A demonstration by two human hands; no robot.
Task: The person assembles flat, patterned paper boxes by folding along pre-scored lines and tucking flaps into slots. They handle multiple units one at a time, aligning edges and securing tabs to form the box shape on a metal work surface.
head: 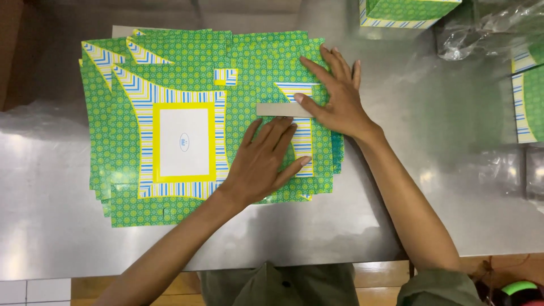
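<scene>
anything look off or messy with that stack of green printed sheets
The stack of green sheets is not squared up: the sheets are fanned, corners stepping out at upper left and along the bottom edge. The left hand and right hand press flat on the top sheet beside a grey strip. No tears or spills show.

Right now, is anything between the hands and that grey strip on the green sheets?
No, nothing visible is in the way. The right hand already touches the grey strip with its thumb, and the left hand lies flat on the green sheets just below it, fingers reaching its lower edge.
</scene>
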